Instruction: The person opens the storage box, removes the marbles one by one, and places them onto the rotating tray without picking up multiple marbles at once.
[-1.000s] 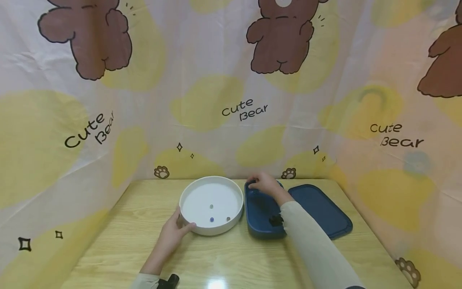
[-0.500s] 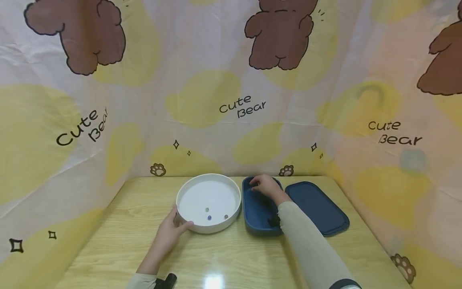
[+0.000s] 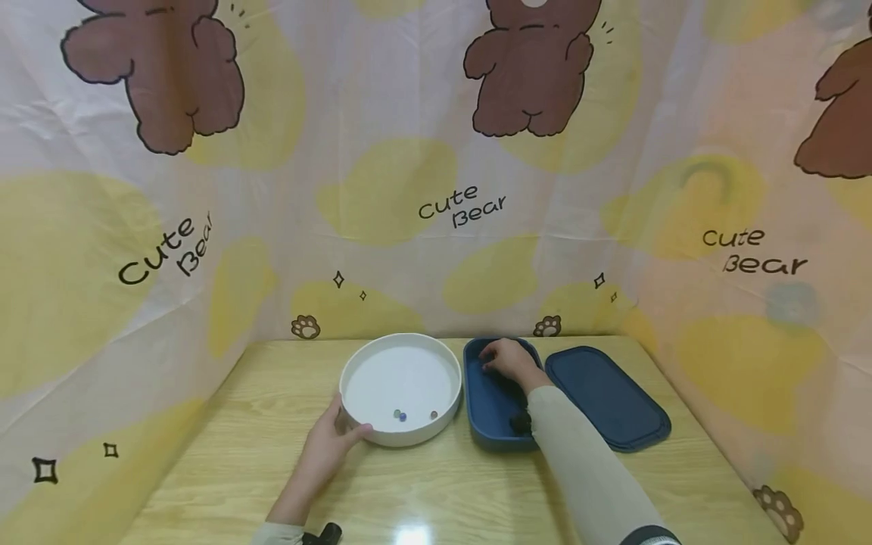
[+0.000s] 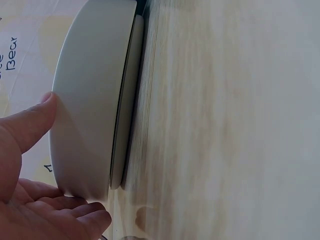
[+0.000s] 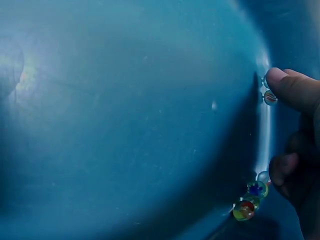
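My left hand (image 3: 328, 439) grips the near left side of a round white tray (image 3: 409, 437). In the left wrist view its thumb (image 4: 37, 120) lies on the rim and the fingers (image 4: 85, 215) touch the wall. A greenish marble (image 3: 397, 414), a blue marble (image 3: 403, 417) and a brownish marble (image 3: 433, 415) lie near the tray's front. My right hand (image 3: 507, 361) is inside a dark blue container (image 3: 484, 412). In the right wrist view a fingertip (image 5: 277, 77) touches a clear marble against the wall, beside a striped marble (image 5: 270, 97). Several more glass marbles (image 5: 245, 210) cluster lower along the edge.
A flat dark blue lid (image 3: 613, 397) lies right of the container on the wooden table (image 3: 381, 492). The tray and container stand side by side, close to the cartoon-bear curtain (image 3: 395, 250) at the back.
The greenish marble has rolled toward the tray's front and now sits beside the blue one. My right hand has moved slightly nearer within the container. My left hand keeps its hold.
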Available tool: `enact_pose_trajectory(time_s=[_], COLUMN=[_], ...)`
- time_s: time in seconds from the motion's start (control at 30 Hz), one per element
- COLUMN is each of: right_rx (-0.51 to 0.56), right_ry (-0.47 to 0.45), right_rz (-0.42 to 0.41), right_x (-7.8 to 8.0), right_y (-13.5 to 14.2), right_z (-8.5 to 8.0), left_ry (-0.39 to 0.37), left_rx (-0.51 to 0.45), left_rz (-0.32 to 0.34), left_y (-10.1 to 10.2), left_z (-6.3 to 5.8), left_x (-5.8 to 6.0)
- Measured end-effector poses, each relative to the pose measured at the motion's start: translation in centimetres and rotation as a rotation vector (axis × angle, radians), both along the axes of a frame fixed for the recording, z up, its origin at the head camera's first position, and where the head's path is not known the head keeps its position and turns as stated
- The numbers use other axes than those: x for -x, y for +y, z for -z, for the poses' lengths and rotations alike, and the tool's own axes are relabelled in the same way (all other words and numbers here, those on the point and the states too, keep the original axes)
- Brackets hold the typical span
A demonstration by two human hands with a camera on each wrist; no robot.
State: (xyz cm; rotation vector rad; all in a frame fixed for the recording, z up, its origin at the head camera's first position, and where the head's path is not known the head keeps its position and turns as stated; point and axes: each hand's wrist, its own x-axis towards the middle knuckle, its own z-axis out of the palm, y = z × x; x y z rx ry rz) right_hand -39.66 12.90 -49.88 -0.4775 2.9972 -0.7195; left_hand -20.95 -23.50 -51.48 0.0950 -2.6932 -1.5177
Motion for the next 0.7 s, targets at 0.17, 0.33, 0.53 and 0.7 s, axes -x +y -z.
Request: enact_pose_trajectory(time_s=[0.17,0.33,0.53,0.7], right_rx=[0.004,0.010,-0.010,-0.012], right_ry=[0.006,0.019,-0.017,-0.029], right_rz=[0.001,0.001,0.015,0.019], right_x=[0.02,0.20,0.27,0.13], right_y=[0.12,0.28,0.16,0.09], right_z=[0.11,0.07,0.50,0.66], left_ry=[0.007,0.018,0.008,0.003], left_rx=[0.005,0.018,0.033,0.021], left_rz=[-0.006,-0.013,-0.013,-0.007], left_y=[0.01,0.06,-0.19,-0.20], left_z=[0.08,0.10,0.19,0.40], left_x=[0.01,-0.07,-0.08,-0.19])
